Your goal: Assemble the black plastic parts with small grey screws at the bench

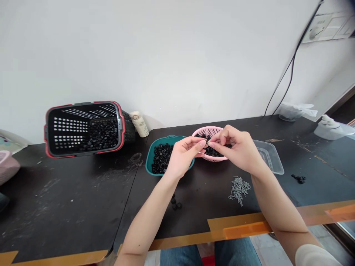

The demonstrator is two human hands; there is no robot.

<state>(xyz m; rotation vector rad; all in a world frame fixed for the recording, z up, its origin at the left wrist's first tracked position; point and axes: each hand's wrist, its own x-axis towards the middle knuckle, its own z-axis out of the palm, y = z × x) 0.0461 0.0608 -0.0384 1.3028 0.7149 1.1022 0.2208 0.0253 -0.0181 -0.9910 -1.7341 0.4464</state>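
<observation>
My left hand [181, 157] and my right hand [233, 147] meet above a pink plastic colander [206, 132] full of small black parts. Their fingertips pinch a tiny dark part with a metal glint [207, 142]; its exact form is too small to tell. Beneath my left hand, a teal bowl [151, 159] holds more black parts and is partly hidden by that hand. To the right of my right hand lies a clear plastic tray [270, 157]. A loose pile of grey screws [239, 190] sits on the table below it.
A black basket with a red rim [84, 127] lies on its side at the left, holding black parts. A white bottle [139, 123] stands behind it. Several black parts [175, 202] lie near my left forearm, and a black clump [298, 178] lies at the right.
</observation>
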